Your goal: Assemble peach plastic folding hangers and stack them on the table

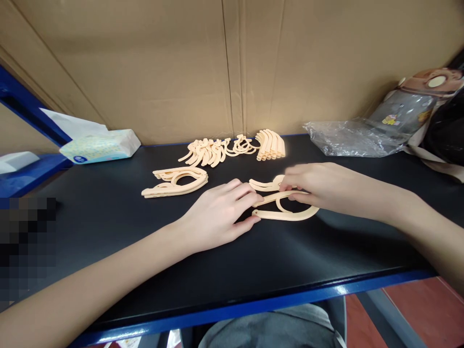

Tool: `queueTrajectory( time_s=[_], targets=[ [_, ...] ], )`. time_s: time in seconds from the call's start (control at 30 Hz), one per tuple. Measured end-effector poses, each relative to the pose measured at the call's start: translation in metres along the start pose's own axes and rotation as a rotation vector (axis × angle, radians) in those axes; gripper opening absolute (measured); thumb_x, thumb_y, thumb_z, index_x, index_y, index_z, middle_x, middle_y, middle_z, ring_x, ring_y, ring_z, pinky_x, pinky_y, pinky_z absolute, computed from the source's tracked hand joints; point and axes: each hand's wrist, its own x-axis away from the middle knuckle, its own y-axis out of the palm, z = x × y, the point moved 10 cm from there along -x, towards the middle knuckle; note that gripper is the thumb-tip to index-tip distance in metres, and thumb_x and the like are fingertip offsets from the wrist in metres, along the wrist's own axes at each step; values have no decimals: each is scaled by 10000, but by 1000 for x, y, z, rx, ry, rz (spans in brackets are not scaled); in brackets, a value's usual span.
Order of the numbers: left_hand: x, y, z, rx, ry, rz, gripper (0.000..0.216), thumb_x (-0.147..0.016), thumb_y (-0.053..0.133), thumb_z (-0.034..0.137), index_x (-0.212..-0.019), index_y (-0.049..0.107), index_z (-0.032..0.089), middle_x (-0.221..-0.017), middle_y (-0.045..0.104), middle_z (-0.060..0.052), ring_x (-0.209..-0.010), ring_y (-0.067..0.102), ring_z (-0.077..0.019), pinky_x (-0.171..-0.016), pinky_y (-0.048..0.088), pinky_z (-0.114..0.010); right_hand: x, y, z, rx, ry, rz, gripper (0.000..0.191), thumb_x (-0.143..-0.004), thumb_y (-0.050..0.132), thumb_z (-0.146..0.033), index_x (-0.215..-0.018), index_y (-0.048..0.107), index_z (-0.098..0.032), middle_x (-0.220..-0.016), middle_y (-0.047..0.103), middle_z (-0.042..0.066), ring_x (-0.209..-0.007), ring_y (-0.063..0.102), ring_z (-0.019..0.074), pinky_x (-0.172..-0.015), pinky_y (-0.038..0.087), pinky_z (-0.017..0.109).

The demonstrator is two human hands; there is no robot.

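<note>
A cream plastic folding hanger (290,215) lies on the black tabletop in front of me, its curved arms bent round towards the right. My left hand (226,208) grips the arms' left ends between thumb and fingers. From the other side, my right hand (308,183) has its fingers closed on the hanger's upper part, hiding some of it. Just beyond, partly behind the right fingers, is a loose curved cream piece (263,185). To the left of my left hand rest some folded hangers (197,181), stacked together.
At the back are a heap of cream hook pieces (206,151), several ring-shaped pieces (241,146) and a pile of curved arms (271,144). A tissue pack (103,146) sits back left. Back right are a clear plastic bag (348,137) and a bottle (402,108). Cardboard (163,72) stands behind.
</note>
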Motion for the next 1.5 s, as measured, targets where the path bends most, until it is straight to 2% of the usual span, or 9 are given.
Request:
queueTrajectory(
  time_s=[0.37,0.53,0.87,1.0,1.23,1.5],
  targets=[
    [0,2,-5,0,-24,-17,214,-931,518,286,-1082,614,167,-1015,640,-28,-931,559,-189,-780,448,-303,0,-1,-2,-58,-16,4,130,-902,497,-208,-915,625,-223,-874,600,5,-762,566,161,-642,371,265],
    [-1,0,-4,13,-24,-7,177,-926,524,280,-1032,611,168,-1012,640,-34,-922,556,-187,-773,442,-296,0,-11,-7,-59,-35,78,144,-901,523,-235,-1005,621,-213,-935,603,20,-838,576,171,-690,395,272],
    [-1,-6,1,67,40,46,177,-942,489,230,-896,654,186,-964,655,-29,-875,559,-162,-755,448,-271,-1,-21,-11,-22,-53,167,204,-944,448,-263,-977,635,-189,-909,630,45,-800,585,171,-687,406,283],
    [-1,-6,-1,111,23,42,174,-940,503,228,-892,667,191,-992,670,-27,-902,571,-164,-768,458,-270,-2,-24,-6,26,3,185,209,-938,446,-270,-971,636,-189,-932,645,46,-796,596,178,-670,399,285],
    [-2,-5,-8,228,-46,25,159,-924,538,224,-868,684,192,-974,688,-19,-886,577,-167,-770,468,-284,-1,-35,19,217,186,260,220,-916,466,-277,-1001,647,-184,-934,660,51,-830,601,212,-635,376,297],
    [-2,-5,-8,236,-55,11,157,-922,539,221,-861,678,186,-970,685,-14,-874,575,-162,-750,462,-275,-4,-25,24,182,191,185,206,-900,495,-305,-931,662,-189,-903,658,42,-812,593,197,-625,366,284]
  ],
)
